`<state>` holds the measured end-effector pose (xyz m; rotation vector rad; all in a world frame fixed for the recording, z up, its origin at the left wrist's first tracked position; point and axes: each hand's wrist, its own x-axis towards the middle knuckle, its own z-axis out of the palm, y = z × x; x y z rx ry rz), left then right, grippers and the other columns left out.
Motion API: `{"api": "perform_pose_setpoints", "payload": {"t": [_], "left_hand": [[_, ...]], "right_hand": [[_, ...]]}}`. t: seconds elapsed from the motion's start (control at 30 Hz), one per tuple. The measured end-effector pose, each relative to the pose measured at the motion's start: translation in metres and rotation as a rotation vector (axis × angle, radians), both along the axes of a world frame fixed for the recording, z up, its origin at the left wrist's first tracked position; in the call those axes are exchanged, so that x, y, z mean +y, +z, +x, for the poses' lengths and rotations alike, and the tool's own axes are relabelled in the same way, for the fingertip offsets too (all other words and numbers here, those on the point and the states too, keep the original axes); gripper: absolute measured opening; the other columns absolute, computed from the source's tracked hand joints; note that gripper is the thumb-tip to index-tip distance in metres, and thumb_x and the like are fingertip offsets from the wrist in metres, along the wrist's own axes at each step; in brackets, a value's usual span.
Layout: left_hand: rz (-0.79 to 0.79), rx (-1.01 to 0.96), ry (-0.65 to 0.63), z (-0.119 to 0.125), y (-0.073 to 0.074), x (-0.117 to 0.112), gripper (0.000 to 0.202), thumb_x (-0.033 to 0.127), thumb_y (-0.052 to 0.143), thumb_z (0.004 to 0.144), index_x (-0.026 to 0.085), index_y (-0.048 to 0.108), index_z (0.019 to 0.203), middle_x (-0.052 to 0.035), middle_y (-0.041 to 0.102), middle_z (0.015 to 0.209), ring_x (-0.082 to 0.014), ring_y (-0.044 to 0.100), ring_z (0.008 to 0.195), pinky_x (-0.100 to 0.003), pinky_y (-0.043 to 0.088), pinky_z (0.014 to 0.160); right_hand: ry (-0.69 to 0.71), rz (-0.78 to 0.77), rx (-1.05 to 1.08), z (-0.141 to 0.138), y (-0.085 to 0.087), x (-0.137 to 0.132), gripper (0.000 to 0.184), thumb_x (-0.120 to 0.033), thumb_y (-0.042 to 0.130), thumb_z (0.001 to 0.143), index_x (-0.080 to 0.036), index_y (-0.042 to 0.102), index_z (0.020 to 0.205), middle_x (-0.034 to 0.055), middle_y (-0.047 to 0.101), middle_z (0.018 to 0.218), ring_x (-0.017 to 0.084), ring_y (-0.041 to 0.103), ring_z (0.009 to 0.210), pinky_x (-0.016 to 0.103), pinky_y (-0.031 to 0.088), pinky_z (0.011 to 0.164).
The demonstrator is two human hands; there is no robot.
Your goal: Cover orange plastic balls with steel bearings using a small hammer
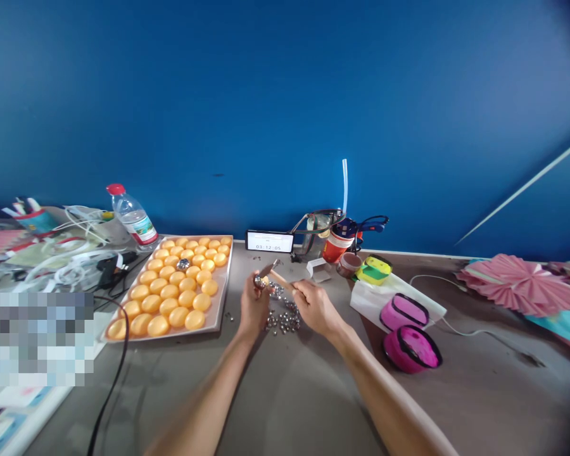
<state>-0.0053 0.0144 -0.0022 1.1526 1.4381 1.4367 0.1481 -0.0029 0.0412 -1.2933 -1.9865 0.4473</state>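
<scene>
My left hand (pixel 254 307) is closed around a small ball (pixel 262 281) that shows orange and shiny silver; my fingers hide part of it. In my right hand (pixel 316 307) is the light wooden handle of a small hammer (pixel 281 278), its dark metal head lying crosswise just above the ball. Whether the head touches the ball, I cannot tell. Small silver pieces (pixel 289 320) are heaped on the table beneath and between my hands. To the left, a shallow tray (pixel 223 285) carries many orange balls (pixel 170 291) and one silver-covered ball (pixel 183 265).
A phone (pixel 270 241) showing a timer leans at the wall. Behind my right hand are an orange-red container (pixel 337 246) and a brown jar (pixel 349 265). Pink cases (pixel 412 348) and a yellow case (pixel 374 270) lie right. A bottle (pixel 135 218) and cables stand left.
</scene>
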Motion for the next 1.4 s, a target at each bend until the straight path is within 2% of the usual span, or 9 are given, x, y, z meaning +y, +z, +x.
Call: {"api": "perform_pose_setpoints", "payload": {"t": [0.2, 0.37, 0.57, 0.67, 0.8, 0.97, 1.2, 1.27, 1.4], "left_hand": [[0.109, -0.024, -0.014, 0.000, -0.004, 0.001, 0.040, 0.021, 0.060, 0.069, 0.020, 0.053, 0.109, -0.0014, 0.058, 0.085, -0.0134, 0.055, 0.075, -0.026, 0.044, 0.069], [0.037, 0.038, 0.004, -0.001, -0.004, 0.000, 0.046, 0.023, 0.061, 0.070, 0.018, 0.050, 0.115, -0.0004, 0.056, 0.078, -0.0129, 0.053, 0.068, -0.026, 0.044, 0.066], [0.125, 0.091, 0.007, -0.002, 0.005, -0.007, 0.044, 0.033, 0.061, 0.074, 0.019, 0.050, 0.114, -0.0054, 0.058, 0.097, -0.0159, 0.056, 0.082, -0.030, 0.044, 0.078], [0.128, -0.010, -0.021, -0.001, 0.009, -0.009, 0.043, 0.040, 0.056, 0.079, 0.019, 0.048, 0.116, -0.0065, 0.058, 0.101, -0.0162, 0.059, 0.083, -0.030, 0.044, 0.079], [0.130, -0.197, -0.088, -0.002, 0.006, -0.008, 0.037, 0.045, 0.043, 0.086, 0.019, 0.051, 0.110, -0.0036, 0.058, 0.090, -0.0143, 0.062, 0.074, -0.027, 0.046, 0.071], [0.141, -0.268, -0.102, -0.001, 0.003, -0.004, 0.031, 0.043, 0.049, 0.083, 0.018, 0.055, 0.100, -0.0018, 0.056, 0.089, -0.0111, 0.060, 0.066, -0.025, 0.046, 0.068], [0.107, -0.323, -0.088, 0.000, 0.005, -0.005, 0.031, 0.042, 0.053, 0.081, 0.017, 0.056, 0.098, -0.0015, 0.056, 0.086, -0.0109, 0.060, 0.066, -0.025, 0.048, 0.067], [0.112, -0.312, -0.086, -0.001, 0.004, -0.004, 0.032, 0.043, 0.052, 0.081, 0.017, 0.056, 0.100, -0.0014, 0.056, 0.086, -0.0106, 0.060, 0.065, -0.025, 0.048, 0.067], [0.112, -0.290, -0.078, -0.003, 0.001, -0.003, 0.034, 0.046, 0.051, 0.081, 0.018, 0.056, 0.101, -0.0021, 0.057, 0.087, -0.0119, 0.061, 0.064, -0.026, 0.048, 0.066]], "right_hand": [[-0.029, 0.043, 0.063, 0.001, 0.005, -0.002, 0.022, -0.015, 0.037, 0.084, -0.019, 0.047, 0.065, 0.0010, 0.052, 0.066, 0.013, 0.050, 0.063, 0.022, 0.036, 0.060], [-0.049, 0.022, -0.030, 0.001, -0.004, 0.002, 0.022, -0.012, 0.037, 0.082, -0.018, 0.052, 0.068, 0.0013, 0.054, 0.066, 0.013, 0.052, 0.062, 0.022, 0.037, 0.061], [-0.252, 0.128, -0.141, 0.010, -0.020, 0.010, 0.021, -0.015, 0.038, 0.084, -0.016, 0.057, 0.094, 0.0083, 0.059, 0.089, 0.016, 0.057, 0.076, 0.025, 0.042, 0.069], [-0.290, 0.040, -0.362, 0.016, -0.031, 0.014, 0.023, -0.013, 0.038, 0.085, -0.016, 0.057, 0.099, 0.0095, 0.059, 0.094, 0.016, 0.057, 0.073, 0.025, 0.042, 0.067], [-0.290, -0.027, -0.552, 0.019, -0.043, 0.017, 0.022, -0.010, 0.041, 0.084, -0.015, 0.059, 0.096, 0.0109, 0.059, 0.094, 0.018, 0.057, 0.083, 0.026, 0.040, 0.073], [-0.311, -0.070, -0.585, 0.017, -0.047, 0.019, 0.023, -0.012, 0.042, 0.086, -0.017, 0.059, 0.100, 0.0108, 0.059, 0.094, 0.020, 0.054, 0.090, 0.029, 0.037, 0.079], [-0.348, -0.072, -0.571, 0.012, -0.042, 0.015, 0.023, -0.016, 0.042, 0.087, -0.015, 0.061, 0.100, 0.0131, 0.058, 0.098, 0.024, 0.050, 0.094, 0.033, 0.036, 0.080], [-0.332, -0.019, -0.513, 0.010, -0.039, 0.013, 0.025, -0.017, 0.041, 0.088, -0.015, 0.059, 0.105, 0.0132, 0.057, 0.101, 0.023, 0.050, 0.096, 0.033, 0.037, 0.082], [-0.127, 0.016, -0.410, 0.003, -0.033, 0.009, 0.027, -0.020, 0.038, 0.090, -0.016, 0.058, 0.108, 0.0099, 0.059, 0.099, 0.018, 0.054, 0.092, 0.028, 0.040, 0.082]]}}
